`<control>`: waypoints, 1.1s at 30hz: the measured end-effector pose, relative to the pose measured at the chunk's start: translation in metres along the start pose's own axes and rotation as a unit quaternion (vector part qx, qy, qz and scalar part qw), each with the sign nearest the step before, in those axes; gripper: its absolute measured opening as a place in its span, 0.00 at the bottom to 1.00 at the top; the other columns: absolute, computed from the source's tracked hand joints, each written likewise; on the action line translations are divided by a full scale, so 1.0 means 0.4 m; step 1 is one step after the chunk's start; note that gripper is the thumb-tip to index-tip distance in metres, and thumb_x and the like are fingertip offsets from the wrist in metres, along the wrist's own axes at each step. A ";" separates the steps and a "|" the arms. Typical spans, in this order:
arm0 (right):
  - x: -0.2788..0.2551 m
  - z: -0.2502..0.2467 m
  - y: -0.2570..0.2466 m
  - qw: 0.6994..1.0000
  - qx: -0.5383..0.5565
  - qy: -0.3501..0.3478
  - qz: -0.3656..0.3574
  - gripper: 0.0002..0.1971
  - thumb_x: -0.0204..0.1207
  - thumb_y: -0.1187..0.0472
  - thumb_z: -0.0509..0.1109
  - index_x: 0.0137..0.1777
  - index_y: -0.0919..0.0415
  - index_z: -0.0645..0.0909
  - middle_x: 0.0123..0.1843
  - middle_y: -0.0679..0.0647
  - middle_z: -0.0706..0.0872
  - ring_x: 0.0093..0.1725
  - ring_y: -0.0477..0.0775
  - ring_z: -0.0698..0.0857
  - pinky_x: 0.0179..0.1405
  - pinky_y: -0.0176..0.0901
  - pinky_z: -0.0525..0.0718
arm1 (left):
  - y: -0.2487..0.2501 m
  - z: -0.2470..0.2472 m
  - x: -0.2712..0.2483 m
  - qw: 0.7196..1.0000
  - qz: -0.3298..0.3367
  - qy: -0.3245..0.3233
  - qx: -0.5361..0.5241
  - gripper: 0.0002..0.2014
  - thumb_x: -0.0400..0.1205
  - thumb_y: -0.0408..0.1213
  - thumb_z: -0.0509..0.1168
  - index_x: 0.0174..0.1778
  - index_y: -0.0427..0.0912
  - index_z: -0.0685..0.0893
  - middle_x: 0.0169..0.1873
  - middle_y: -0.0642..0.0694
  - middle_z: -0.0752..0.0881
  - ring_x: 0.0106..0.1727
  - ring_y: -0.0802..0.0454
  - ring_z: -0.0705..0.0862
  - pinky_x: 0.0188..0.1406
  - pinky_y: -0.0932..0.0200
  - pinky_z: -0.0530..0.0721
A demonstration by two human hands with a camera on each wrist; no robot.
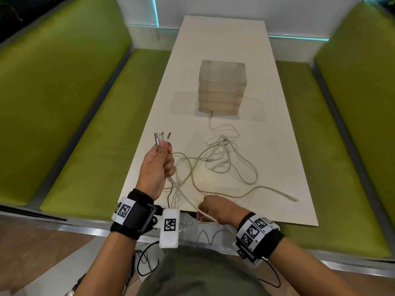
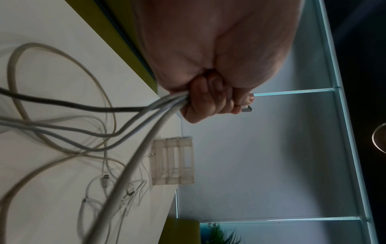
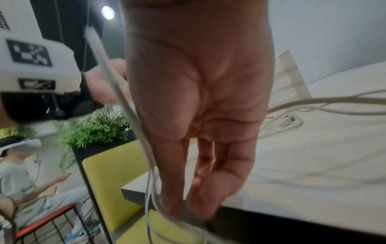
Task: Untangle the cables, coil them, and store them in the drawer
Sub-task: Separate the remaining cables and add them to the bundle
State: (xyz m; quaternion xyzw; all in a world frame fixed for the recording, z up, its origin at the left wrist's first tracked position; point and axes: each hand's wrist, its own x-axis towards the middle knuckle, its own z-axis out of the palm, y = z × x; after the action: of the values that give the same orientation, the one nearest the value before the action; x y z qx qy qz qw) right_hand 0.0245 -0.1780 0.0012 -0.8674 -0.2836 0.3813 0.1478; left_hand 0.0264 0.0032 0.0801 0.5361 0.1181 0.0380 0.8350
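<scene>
The left hand clamps the cable ends together as an anchor, while the right hand pinches one white strand, probably to draw it free.

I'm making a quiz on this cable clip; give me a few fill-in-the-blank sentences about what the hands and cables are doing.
1. The left hand grips a bunch of cable ends, plugs pointing ____.
2. The right hand holds a white cable at the table's ____ edge.
3. The translucent drawer unit has a plug lying at its ____.
4. The benches beside the table are ____.

Missing words: up; near; base; green
</scene>
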 end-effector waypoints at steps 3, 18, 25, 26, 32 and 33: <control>-0.026 -0.018 0.012 1.000 0.009 -0.025 -0.001 0.13 0.81 0.59 0.63 0.60 0.58 0.85 0.58 0.58 0.87 0.56 0.58 0.83 0.56 0.49 0.82 | -0.003 -0.003 0.004 1.000 0.000 -0.001 0.005 0.15 0.89 0.42 0.51 0.37 0.43 0.73 0.21 0.56 0.62 0.19 0.61 0.57 0.16 0.68 0.60; -0.141 -0.099 0.313 0.862 0.184 0.240 0.407 0.28 0.78 0.42 0.64 0.64 0.67 0.70 0.60 0.67 0.82 0.57 0.68 0.83 0.57 0.57 0.83 | -0.032 0.018 0.006 0.997 -0.017 -0.022 0.073 0.09 0.87 0.37 0.56 0.43 0.40 0.76 0.22 0.54 0.63 0.22 0.58 0.58 0.20 0.65 0.60; -0.102 -0.092 0.303 0.838 0.206 0.293 0.411 0.22 0.75 0.54 0.74 0.56 0.73 0.77 0.58 0.68 0.85 0.58 0.67 0.84 0.52 0.49 0.79 | -0.053 0.052 0.016 0.996 -0.053 -0.038 0.052 0.08 0.87 0.35 0.56 0.44 0.40 0.78 0.22 0.54 0.65 0.23 0.58 0.60 0.23 0.63 0.59; -0.100 -0.095 0.297 0.836 0.211 0.299 0.409 0.21 0.75 0.55 0.74 0.55 0.74 0.78 0.57 0.69 0.85 0.58 0.67 0.83 0.50 0.48 0.78 | -0.057 0.057 0.017 0.996 -0.067 -0.041 0.039 0.09 0.87 0.35 0.56 0.43 0.40 0.78 0.23 0.53 0.67 0.23 0.57 0.60 0.24 0.62 0.58; -0.091 -0.092 0.288 0.820 0.234 0.325 0.408 0.20 0.76 0.65 0.72 0.63 0.74 0.72 0.63 0.70 0.80 0.63 0.68 0.80 0.54 0.48 0.77 | -0.083 0.079 0.019 0.992 -0.079 -0.080 0.050 0.11 0.88 0.32 0.52 0.43 0.40 0.77 0.29 0.48 0.83 0.25 0.57 0.67 0.27 0.63 0.64; -0.084 -0.091 0.287 0.817 0.239 0.329 0.408 0.21 0.77 0.69 0.68 0.66 0.73 0.68 0.65 0.72 0.78 0.65 0.69 0.79 0.58 0.50 0.78 | -0.087 0.079 0.019 0.992 -0.076 -0.083 0.051 0.11 0.88 0.32 0.52 0.44 0.40 0.78 0.30 0.47 0.85 0.25 0.58 0.69 0.27 0.64 0.66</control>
State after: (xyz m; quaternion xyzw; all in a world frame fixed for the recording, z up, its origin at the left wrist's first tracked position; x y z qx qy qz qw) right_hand 0.0767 -0.2912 -0.0092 -0.9149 0.2621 0.1541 0.2655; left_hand 0.0390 -0.0381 0.0599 0.5687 0.0903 -0.0768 0.8140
